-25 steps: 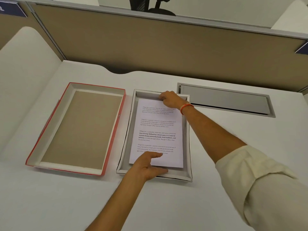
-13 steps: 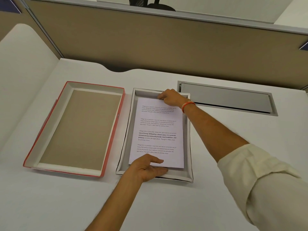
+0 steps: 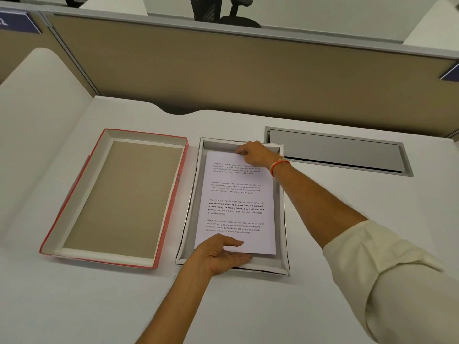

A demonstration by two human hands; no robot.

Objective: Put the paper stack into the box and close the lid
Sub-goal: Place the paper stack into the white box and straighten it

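Here, both hands' fingers [image 3: 242, 256] pinching paper stack [image 3: 237, 194] ends, inside box [image 3: 191, 214]

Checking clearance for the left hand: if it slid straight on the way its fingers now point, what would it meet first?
The left hand points right along the paper stack's near edge; probably the box's right wall first, though depth is unclear.

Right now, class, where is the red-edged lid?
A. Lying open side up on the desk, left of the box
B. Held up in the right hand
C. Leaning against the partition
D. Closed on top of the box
A: the lid lies inside-up on the desk, to the left of the box with the paper stack in it.
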